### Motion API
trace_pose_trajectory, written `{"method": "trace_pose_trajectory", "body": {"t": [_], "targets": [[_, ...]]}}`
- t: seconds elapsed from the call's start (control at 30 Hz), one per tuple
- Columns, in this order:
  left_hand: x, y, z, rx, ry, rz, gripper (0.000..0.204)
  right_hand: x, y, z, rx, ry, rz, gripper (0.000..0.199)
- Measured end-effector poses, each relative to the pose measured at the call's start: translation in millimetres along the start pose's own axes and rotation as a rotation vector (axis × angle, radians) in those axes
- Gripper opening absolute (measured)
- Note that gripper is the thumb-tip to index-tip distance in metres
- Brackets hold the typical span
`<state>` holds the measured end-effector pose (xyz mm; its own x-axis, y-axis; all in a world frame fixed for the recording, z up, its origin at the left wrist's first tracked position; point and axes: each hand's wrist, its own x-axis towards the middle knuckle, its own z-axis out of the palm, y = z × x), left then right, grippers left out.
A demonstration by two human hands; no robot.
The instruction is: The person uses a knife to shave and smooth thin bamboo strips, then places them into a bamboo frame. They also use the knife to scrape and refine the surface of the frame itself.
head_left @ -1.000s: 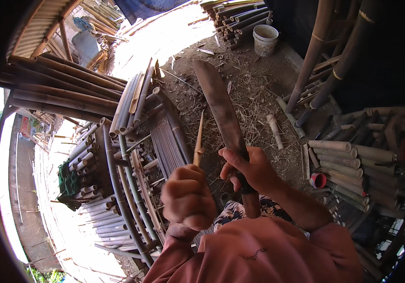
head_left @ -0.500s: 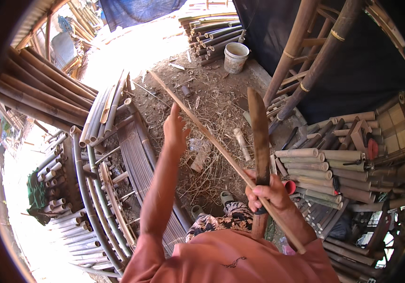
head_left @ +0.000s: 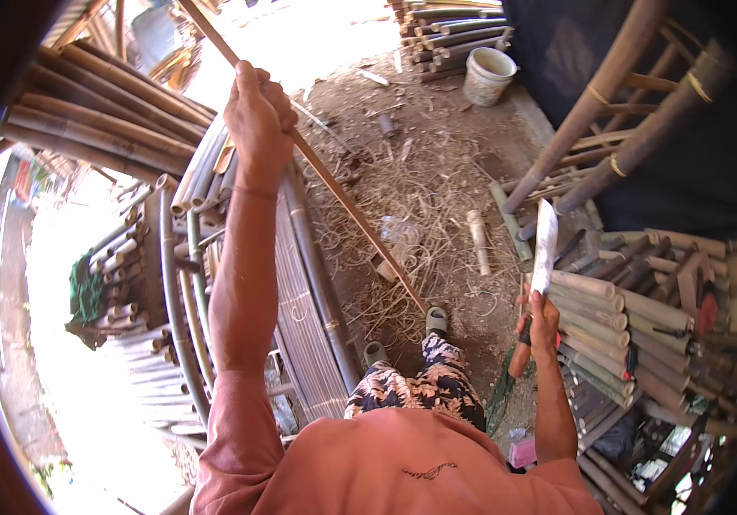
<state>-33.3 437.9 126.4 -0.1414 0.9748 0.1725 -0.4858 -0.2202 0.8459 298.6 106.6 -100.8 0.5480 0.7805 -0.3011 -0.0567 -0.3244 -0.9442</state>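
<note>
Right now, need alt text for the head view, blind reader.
A person's raised left hand grips a long thin bamboo strip slanting down toward their feet, while the right hand holds a broad-bladed knife upright. Around them lie bamboo poles, shavings on a dirt floor and a white bucket.

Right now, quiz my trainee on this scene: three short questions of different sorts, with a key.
1. True or false: the left hand grips the bamboo strip with arm stretched out.
2. What does the right hand hold? A) a bucket B) a long knife C) a sandal
3. Fill in: the knife blade points ____ from the person, apart from the strip.

Key: 1 true; 2 B; 3 away. The white bucket stands far off on the ground, beside stacked bamboo poles.
</note>
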Motion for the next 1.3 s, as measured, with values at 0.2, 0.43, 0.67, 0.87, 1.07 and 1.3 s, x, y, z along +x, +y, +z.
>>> {"method": "trace_pose_trajectory", "body": {"t": [0.2,0.43,0.67,0.87,1.07,1.3], "targets": [[-38.9,-60.0,-5.3,0.092,0.031,0.042,0.048,27.2,38.7,-12.4,-0.170,-0.204,0.288,0.034],[-61.3,-225.2,-75.5,0.329,0.237,0.143,0.048,74.6,83.9,15.5,-0.029,-0.361,0.520,0.026],[-81.7,-367.2,-156.7,0.455,0.350,0.255,0.053,150.6,209.3,63.6,0.063,-0.362,0.357,0.035],[-101.5,-455.0,-214.1,0.341,0.194,0.354,0.050,210.5,331.6,129.1,-0.015,-0.494,0.391,0.030],[-130.4,-537.1,-259.5,0.315,0.191,0.402,0.050,237.6,416.1,178.1,-0.236,-0.553,0.207,0.032],[-154.9,-562.1,-267.1,0.318,0.048,0.486,0.051,260.9,461.6,218.5,-0.647,-0.647,-0.169,0.027]]}}
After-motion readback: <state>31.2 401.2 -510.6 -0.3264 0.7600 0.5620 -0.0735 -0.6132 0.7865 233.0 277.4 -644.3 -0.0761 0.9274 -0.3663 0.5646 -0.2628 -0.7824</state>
